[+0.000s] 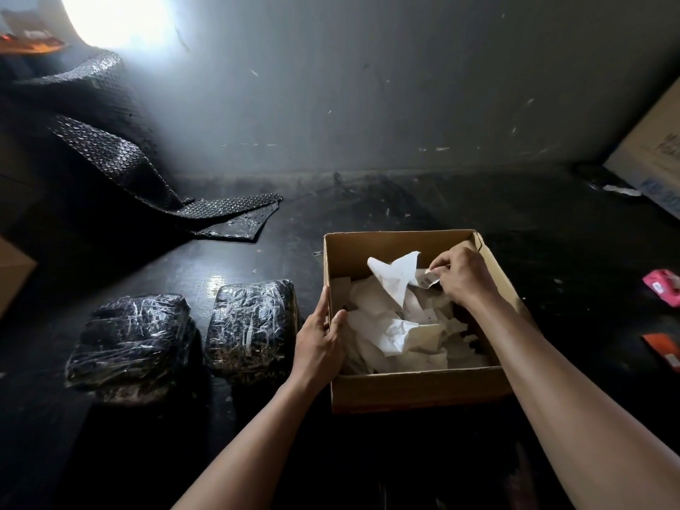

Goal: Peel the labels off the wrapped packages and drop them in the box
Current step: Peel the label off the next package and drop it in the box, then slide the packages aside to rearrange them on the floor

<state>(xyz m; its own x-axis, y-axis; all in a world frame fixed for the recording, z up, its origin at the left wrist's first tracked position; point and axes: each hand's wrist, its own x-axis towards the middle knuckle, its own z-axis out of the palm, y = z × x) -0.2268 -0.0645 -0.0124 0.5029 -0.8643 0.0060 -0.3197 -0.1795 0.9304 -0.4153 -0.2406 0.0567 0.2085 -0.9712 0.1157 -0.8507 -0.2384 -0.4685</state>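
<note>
While the left hand (319,342) closes its grip over the left wall of the cardboard box (415,390), thumb inside, the right hand (465,277) pinches a white label (428,280) above the crumpled labels (397,333) heaped inside. Two wrapped packages (130,344) (252,327) lie side by side on the dark worktop (552,252), just left of the box.

Brown cardboard box (412,390), white crumpled labels (397,325) inside. Two black wrapped packages (128,344) (252,327) (clear film, white glare streaks). Black bubble wrap (121,160), dotted texture. Black counter (552,233), grey wall (368,86).
</note>
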